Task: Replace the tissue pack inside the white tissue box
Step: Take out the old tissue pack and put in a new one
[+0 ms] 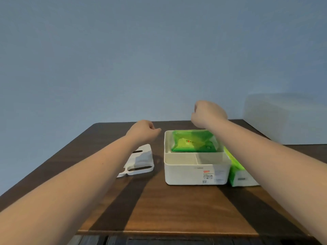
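White lid (pixel 139 160) lies left of centre on the tabletop (pixel 177 209). Left hand (pixel 141 130) above it, fingers curled shut, empty. White tissue box (pixel 196 172) open, green tissue pack (pixel 192 141) in its far compartment. Right hand (pixel 208 113) fisted, empty, raised above the pack. Second pack (pixel 237 170) touches the box's right side.

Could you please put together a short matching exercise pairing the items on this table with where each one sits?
Things:
1. green tissue pack
2. white lid
3. second tissue pack
4. left hand

Places:
A. on the table, against the right side of the white tissue box
B. in the box's large rear compartment
C. in the air, above the table to the left of the box
D. flat on the table, left of the box

Pairs: 1-B, 2-D, 3-A, 4-C
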Motion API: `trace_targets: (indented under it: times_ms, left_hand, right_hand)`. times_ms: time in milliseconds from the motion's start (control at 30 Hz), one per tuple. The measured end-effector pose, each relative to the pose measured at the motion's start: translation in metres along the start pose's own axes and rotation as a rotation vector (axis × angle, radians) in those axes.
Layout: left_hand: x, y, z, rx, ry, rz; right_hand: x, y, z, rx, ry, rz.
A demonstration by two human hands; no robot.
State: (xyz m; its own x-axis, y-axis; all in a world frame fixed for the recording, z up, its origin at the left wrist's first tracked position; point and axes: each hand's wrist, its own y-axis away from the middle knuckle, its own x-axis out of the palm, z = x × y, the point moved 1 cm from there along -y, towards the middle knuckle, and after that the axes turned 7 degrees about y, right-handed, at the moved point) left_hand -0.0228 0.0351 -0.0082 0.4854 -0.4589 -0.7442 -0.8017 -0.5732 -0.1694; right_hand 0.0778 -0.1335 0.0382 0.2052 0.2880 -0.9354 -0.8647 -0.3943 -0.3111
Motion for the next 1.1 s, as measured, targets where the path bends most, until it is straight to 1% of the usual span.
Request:
trace_targets:
  times_ms: [100,233,333,500,600,700,800,867,933,1000,1100]
  left_hand:
    - [0.016,-0.001,-0.022,0.004,-0.079,0.03]
    - [0.033,-0.005,-0.037,-0.015,-0.263,0.077]
    - [0.043,-0.009,-0.04,-0.067,-0.281,0.1]
    - [0.054,-0.012,-0.042,-0.086,-0.21,0.115]
    - [0.059,-0.013,-0.042,-0.062,-0.198,0.079]
    - [0.057,-0.013,-0.048,-0.048,-0.076,0.032]
    - [0.045,-0.02,-0.057,-0.037,0.188,-0.026]
    - [0.034,-0.025,-0.063,-0.03,0.313,-0.067]
    - [0.023,-0.034,-0.065,-0.022,0.363,-0.138]
    - [0.015,-0.046,-0.062,-0.007,0.416,-0.22]
    - [0.012,-0.061,-0.048,-0.036,0.415,-0.307]
  right_hand:
    - [0.008,0.005,-0.043,0.132,0.035,0.111]
    - [0.026,0.019,-0.089,0.212,0.117,0.295]
    - [0.034,0.028,-0.108,0.164,0.17,0.445]
    - [0.031,0.038,-0.115,0.109,0.158,0.566]
    - [0.028,0.037,-0.114,0.069,0.208,0.635]
    - [0.027,0.035,-0.115,0.037,0.244,0.642]
    - [0.031,0.031,-0.119,0.041,0.23,0.631]
    - [0.038,0.028,-0.123,0.063,0.197,0.637]
    - [0.046,0.025,-0.128,0.099,0.117,0.62]
    - [0.052,0.021,-0.134,0.136,0.043,0.568]
    - [0.053,0.013,-0.14,0.182,-0.006,0.436]
